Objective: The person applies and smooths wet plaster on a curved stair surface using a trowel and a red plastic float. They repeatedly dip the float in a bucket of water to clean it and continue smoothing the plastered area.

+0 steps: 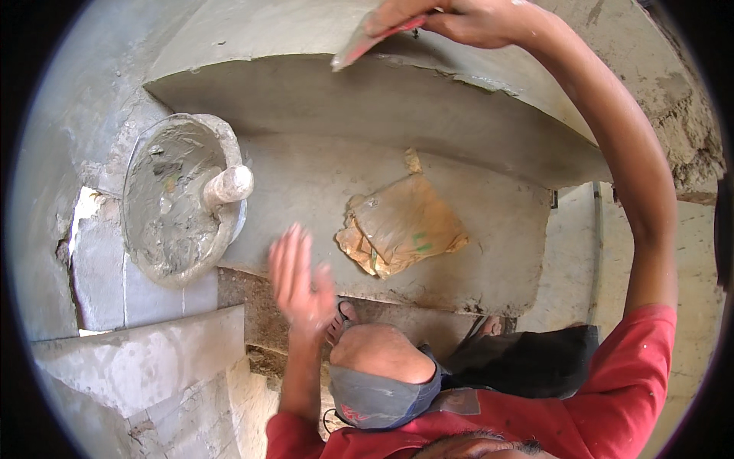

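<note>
My right hand reaches far forward and is closed on a plastering trowel, a flat tool with a red part, smeared with grey. The trowel is at the front edge of the upper step. My left hand is held out over the near edge of the step below, fingers stretched and slightly blurred, with nothing in it. To its left stands a round basin of wet grey mortar. A mortar-caked rounded handle sticks out over the basin's right rim; what it belongs to is hidden.
A crumpled, flattened brown paper sack lies on the lower step. A grey wall rises at the left, with a pale ledge below it. Rough broken cement shows at the far right. My knee is close to the step's near edge.
</note>
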A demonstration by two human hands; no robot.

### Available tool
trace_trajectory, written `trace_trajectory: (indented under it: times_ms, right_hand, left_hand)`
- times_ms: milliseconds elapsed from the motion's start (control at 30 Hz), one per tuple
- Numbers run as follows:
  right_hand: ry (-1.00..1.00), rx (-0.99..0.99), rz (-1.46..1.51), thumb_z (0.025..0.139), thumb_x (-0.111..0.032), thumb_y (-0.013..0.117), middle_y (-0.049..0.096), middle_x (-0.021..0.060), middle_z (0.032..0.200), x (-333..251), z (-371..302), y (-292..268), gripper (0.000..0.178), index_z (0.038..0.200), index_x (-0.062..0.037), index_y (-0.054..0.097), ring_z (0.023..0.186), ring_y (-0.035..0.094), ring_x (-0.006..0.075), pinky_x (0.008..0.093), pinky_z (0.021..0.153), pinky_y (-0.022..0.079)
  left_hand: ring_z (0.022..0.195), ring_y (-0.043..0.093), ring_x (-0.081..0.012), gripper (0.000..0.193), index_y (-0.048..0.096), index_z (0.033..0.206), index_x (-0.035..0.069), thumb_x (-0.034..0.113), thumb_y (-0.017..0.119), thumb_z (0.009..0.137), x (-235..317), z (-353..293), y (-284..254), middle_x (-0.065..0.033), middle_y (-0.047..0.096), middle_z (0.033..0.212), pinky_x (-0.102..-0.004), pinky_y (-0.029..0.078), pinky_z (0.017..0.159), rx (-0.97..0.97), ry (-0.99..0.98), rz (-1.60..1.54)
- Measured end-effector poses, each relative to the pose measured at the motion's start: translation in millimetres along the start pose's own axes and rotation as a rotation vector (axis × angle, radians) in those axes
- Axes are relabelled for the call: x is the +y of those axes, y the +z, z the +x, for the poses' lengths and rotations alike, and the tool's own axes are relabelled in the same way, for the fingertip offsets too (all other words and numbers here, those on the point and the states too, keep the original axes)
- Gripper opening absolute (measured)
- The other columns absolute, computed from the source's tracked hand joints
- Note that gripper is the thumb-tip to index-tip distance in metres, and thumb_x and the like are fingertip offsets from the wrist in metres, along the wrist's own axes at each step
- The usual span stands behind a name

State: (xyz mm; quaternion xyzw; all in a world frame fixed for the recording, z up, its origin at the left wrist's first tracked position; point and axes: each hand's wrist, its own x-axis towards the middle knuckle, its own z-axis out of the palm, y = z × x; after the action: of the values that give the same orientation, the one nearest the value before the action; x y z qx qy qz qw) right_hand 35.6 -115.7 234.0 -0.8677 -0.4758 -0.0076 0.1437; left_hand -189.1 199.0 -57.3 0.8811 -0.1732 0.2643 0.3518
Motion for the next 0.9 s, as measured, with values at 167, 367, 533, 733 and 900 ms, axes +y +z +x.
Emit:
trace_trajectory:
  times_ms: [167,367,533,733,900]
  right_hand:
    - [0.074,0.041,-0.068,0.097,-0.003,0.073,0.08,0.0199,0.122,12,-74,-11,0.028,0.125,-0.0044,0.081,0.113,0.078,0.0336,0.0414,0.099,0.06]
    - [0.203,0.026,-0.215,0.111,-0.033,0.056,0.075,0.0137,0.14,32,-180,-15,0.044,0.138,-0.0034,0.074,0.139,0.066,0.0332,0.0468,0.124,0.045]
    - [0.394,0.232,-0.143,0.103,-0.015,0.056,0.077,0.0128,0.137,25,-237,-23,0.04,0.136,-0.0051,0.076,0.135,0.069,0.0313,0.0448,0.121,0.048]
    - [0.464,0.337,-0.101,0.107,-0.004,0.052,0.072,0.0127,0.146,19,-245,-15,0.041,0.143,-0.0014,0.071,0.141,0.064,0.0262,0.038,0.124,0.042]
    - [0.445,0.374,-0.078,0.104,0.001,0.052,0.072,0.0142,0.146,1,-243,3,0.044,0.143,0.0014,0.07,0.142,0.063,0.0274,0.0382,0.125,0.041]
  left_hand:
    - [0.16,0.039,-0.04,0.066,0.049,0.162,-0.001,0.035,0.062,0.109,18,94,64,-0.0224,0.047,0.169,-0.0572,0.031,0.131,-0.277,0.214,0.025]
    - [0.164,0.028,-0.0406,0.071,0.039,0.169,0.003,0.045,0.052,0.113,7,107,103,-0.0213,0.034,0.176,-0.0573,0.021,0.135,-0.726,0.124,0.287]
    - [0.165,0.028,-0.0389,0.07,0.036,0.17,0.004,0.046,0.05,0.114,4,105,97,-0.0207,0.031,0.178,-0.0583,0.021,0.135,-0.604,0.234,0.092]
    - [0.166,0.025,-0.0362,0.078,0.033,0.171,0.006,0.05,0.055,0.11,22,105,107,-0.0187,0.027,0.179,-0.0593,0.017,0.136,-0.694,0.454,0.104]
    - [0.168,0.022,-0.0337,0.087,0.033,0.171,0.006,0.06,0.056,0.106,47,81,108,-0.0153,0.024,0.181,-0.0629,0.014,0.136,-0.723,0.482,-0.009]
